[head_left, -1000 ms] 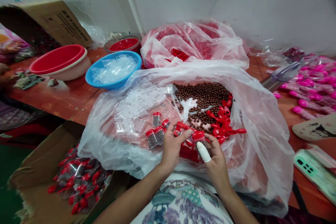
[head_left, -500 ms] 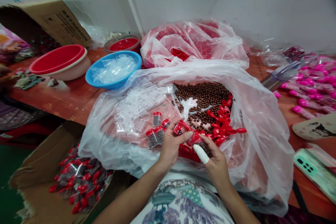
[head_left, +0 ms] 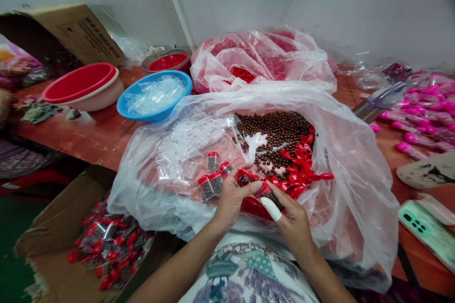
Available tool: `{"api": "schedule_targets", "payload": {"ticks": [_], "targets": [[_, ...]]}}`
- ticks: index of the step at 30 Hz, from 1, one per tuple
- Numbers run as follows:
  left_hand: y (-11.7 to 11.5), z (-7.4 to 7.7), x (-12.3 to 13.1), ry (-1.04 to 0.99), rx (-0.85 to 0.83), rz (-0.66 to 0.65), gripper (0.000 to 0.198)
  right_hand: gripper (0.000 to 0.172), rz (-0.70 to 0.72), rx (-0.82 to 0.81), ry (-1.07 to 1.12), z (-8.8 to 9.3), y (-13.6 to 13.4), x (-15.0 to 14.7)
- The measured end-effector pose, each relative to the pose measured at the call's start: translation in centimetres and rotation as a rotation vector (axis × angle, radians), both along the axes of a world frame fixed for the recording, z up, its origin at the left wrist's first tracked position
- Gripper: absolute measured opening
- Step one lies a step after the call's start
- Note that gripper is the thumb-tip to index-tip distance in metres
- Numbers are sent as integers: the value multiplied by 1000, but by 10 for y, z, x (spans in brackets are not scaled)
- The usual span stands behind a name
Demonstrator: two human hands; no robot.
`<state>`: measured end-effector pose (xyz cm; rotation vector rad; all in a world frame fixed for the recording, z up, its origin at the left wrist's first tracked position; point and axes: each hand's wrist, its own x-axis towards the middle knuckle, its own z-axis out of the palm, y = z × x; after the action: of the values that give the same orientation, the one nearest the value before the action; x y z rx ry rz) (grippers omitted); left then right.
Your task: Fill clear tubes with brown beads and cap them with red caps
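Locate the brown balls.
In the head view, the brown balls lie right of centre, between the clear containers at left and the red pieces at lower right.

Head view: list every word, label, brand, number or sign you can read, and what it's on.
Nothing can be quoted reliably.
Cardboard box: dark printed characters, too blurred to read.
Red-lidded jar in the right hand: any marking too small to tell.
Phone: no readable text.

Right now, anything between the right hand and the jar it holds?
Only the white cover on the right hand's thumb. Nothing else visible: the hand grips the red-lidded jar directly.
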<state>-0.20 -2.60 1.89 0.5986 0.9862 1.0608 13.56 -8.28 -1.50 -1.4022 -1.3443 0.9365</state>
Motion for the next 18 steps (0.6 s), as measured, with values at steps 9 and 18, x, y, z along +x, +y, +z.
{"api": "schedule_targets", "payload": {"ticks": [9,18], "targets": [[-1,4,-7,51,6,-128,62,39,52,-81,-66,7,-3,1],[-2,0,-6,-48,-39,-107,68,31,23,-142,111,-4,-2,-1]]}}
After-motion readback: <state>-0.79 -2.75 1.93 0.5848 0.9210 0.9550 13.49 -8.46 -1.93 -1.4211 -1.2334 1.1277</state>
